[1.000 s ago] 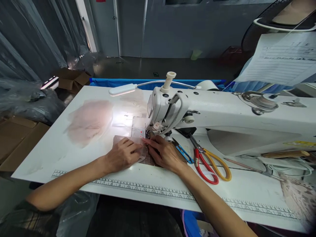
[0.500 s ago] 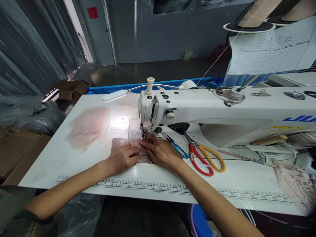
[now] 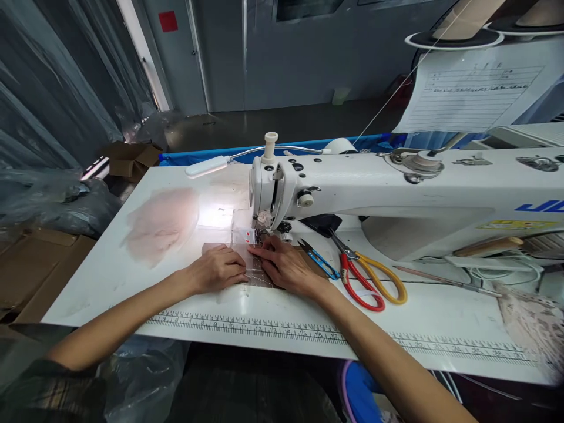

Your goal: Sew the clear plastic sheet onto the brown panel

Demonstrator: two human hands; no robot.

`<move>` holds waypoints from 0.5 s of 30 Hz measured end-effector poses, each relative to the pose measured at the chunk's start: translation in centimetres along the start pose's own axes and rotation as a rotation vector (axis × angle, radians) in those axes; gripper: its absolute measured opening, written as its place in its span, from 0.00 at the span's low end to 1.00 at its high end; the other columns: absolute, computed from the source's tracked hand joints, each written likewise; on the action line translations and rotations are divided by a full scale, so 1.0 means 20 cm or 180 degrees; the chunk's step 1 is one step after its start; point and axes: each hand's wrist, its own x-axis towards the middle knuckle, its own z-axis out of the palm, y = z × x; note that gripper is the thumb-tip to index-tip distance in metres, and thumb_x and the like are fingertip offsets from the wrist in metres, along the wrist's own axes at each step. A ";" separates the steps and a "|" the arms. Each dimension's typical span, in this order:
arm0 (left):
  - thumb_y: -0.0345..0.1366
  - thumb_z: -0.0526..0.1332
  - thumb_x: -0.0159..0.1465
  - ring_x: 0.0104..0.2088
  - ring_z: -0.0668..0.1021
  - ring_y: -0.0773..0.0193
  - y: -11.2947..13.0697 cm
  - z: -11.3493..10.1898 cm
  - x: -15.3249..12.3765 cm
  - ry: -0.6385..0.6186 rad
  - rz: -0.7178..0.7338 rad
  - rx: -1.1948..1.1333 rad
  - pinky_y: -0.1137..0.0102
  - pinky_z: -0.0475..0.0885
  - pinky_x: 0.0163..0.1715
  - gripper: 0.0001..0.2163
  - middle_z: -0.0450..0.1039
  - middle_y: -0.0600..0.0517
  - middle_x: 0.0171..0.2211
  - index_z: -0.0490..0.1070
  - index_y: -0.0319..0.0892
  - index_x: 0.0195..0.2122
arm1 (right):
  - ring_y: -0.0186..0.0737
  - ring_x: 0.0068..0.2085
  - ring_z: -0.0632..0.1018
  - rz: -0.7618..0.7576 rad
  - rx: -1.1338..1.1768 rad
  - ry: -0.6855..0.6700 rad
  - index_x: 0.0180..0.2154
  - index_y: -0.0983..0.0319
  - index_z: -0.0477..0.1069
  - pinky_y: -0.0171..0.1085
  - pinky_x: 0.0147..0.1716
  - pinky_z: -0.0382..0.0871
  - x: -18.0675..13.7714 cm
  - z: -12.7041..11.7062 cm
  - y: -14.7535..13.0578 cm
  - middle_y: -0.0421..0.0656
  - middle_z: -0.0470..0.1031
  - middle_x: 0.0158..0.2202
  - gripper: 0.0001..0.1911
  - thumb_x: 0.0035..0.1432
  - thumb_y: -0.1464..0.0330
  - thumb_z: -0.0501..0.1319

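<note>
A white industrial sewing machine (image 3: 396,194) stands on a white table (image 3: 110,276). A small sheer pinkish fabric piece (image 3: 258,276) lies at the needle. My left hand (image 3: 218,270) rests flat on the fabric's left part, fingers curled lightly and pressing down. My right hand (image 3: 286,267) lies on its right part, with the forefinger stretched toward the presser foot (image 3: 259,235). Neither hand grips anything.
A pile of pale pink fabric (image 3: 161,223) lies at the left. Blue thread snips (image 3: 319,261) and red-and-yellow scissors (image 3: 368,282) lie right of my right hand. A lamp (image 3: 207,167) lights the needle area. A ruler strip (image 3: 308,335) runs along the front edge. Cardboard boxes (image 3: 132,158) sit at the left.
The camera view shifted and tilted. Both hands stay on the fabric at the needle; they have slid slightly forward with it.
</note>
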 end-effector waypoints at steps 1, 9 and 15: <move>0.38 0.58 0.68 0.32 0.78 0.64 0.00 0.00 0.00 -0.0014 0.0000 -0.0030 0.68 0.73 0.32 0.11 0.78 0.50 0.32 0.74 0.38 0.33 | 0.44 0.42 0.72 0.0017 -0.0035 -0.0019 0.57 0.58 0.69 0.42 0.42 0.68 0.00 0.00 0.00 0.51 0.71 0.45 0.22 0.63 0.72 0.52; 0.30 0.57 0.67 0.34 0.76 0.64 0.02 -0.01 -0.02 0.0026 -0.0099 -0.0066 0.68 0.69 0.34 0.08 0.77 0.50 0.36 0.74 0.40 0.32 | 0.42 0.40 0.74 -0.0061 -0.0217 -0.0021 0.56 0.56 0.70 0.41 0.38 0.69 0.00 -0.01 0.00 0.50 0.72 0.44 0.22 0.63 0.72 0.52; 0.31 0.57 0.67 0.34 0.74 0.65 0.03 -0.02 -0.03 0.0035 -0.0111 0.0044 0.67 0.67 0.36 0.08 0.77 0.51 0.36 0.74 0.40 0.31 | 0.41 0.38 0.75 -0.0183 -0.0161 0.0097 0.52 0.55 0.74 0.39 0.35 0.71 0.00 0.01 0.03 0.48 0.73 0.41 0.20 0.63 0.72 0.52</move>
